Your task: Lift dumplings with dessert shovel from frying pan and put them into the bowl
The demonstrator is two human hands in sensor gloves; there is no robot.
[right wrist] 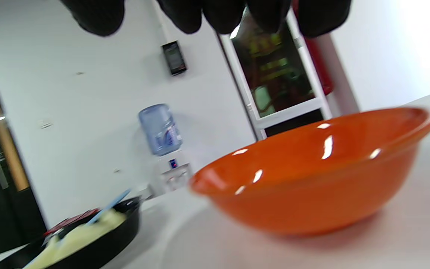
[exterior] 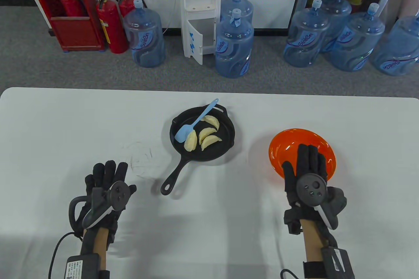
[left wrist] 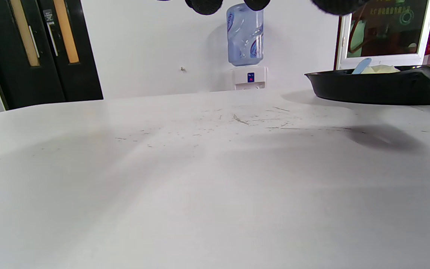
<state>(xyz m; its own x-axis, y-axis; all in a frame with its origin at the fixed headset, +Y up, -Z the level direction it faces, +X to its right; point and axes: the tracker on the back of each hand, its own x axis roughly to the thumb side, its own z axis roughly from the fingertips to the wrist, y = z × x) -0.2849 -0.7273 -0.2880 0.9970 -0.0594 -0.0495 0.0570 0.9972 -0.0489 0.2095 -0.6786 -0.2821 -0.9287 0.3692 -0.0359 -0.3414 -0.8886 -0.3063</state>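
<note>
Dumplings [exterior: 204, 135], four I count, sit in the frying pan [exterior: 226, 148] with the blue dessert shovel [exterior: 193, 123] resting across it; orange bowl [exterior: 288, 143] empty, my left hand [exterior: 106, 187] and right hand [exterior: 309, 174] both flat-fingered, holding nothing.

White table [exterior: 65, 122] (scuffed) bears frying pan [exterior: 226, 148], bowl [exterior: 281, 141]

Orange bowl [exterior: 288, 148], black pan [exterior: 226, 148], blue shovel [exterior: 193, 125]

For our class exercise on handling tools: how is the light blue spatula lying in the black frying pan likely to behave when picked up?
The light blue spatula looks slim and plastic or silicone, so probably light. Its thin blade may flex under a dumpling. It leans on the black frying pan rim, so a nudge could slide it.
</note>
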